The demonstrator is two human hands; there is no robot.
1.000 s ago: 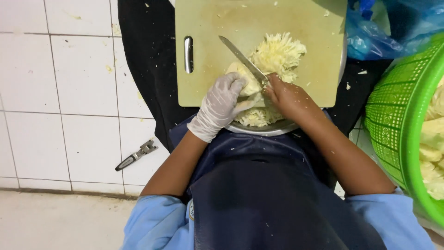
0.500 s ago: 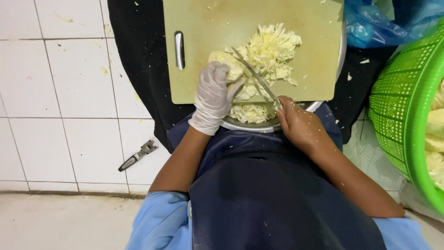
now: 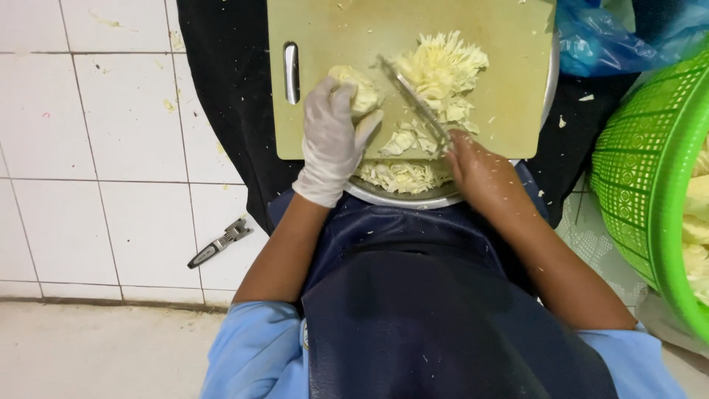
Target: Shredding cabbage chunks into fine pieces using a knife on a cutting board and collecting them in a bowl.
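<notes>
Head view, left to right. White tiled floor (image 3: 111,148) fills the left side, with a small grey metal tool (image 3: 219,243) lying loose on it, well apart from your hands. Next comes the black mat (image 3: 221,96) under the work area.

Your left hand (image 3: 332,140) wears a white glove. It's curled down over a pale chunk of cabbage (image 3: 358,87) on the cutting board (image 3: 325,29), fingers pressing on it and pinning it in place. The board is tan, with a slot handle (image 3: 292,72) near its left edge.

Just right of the chunk, the knife (image 3: 413,103) blade runs diagonally across the board, tip up-left next to the glove, handle end down-right. Your right hand (image 3: 476,166) is bare and closed around the knife handle at the board's near edge.

Shredded cabbage (image 3: 443,70) is piled on the board beyond the blade. More cut pieces (image 3: 402,176) sit in the metal bowl (image 3: 436,198) whose rim pokes out from under the board's near edge, between your two wrists.

Right of the board: blue plastic bag (image 3: 613,37) at the top, then a green mesh basket (image 3: 642,170) at the frame edge, with pale cabbage pieces (image 3: 694,222) inside it.

Dark apron (image 3: 413,318) and blue sleeves (image 3: 251,355) fill the bottom of the frame.
</notes>
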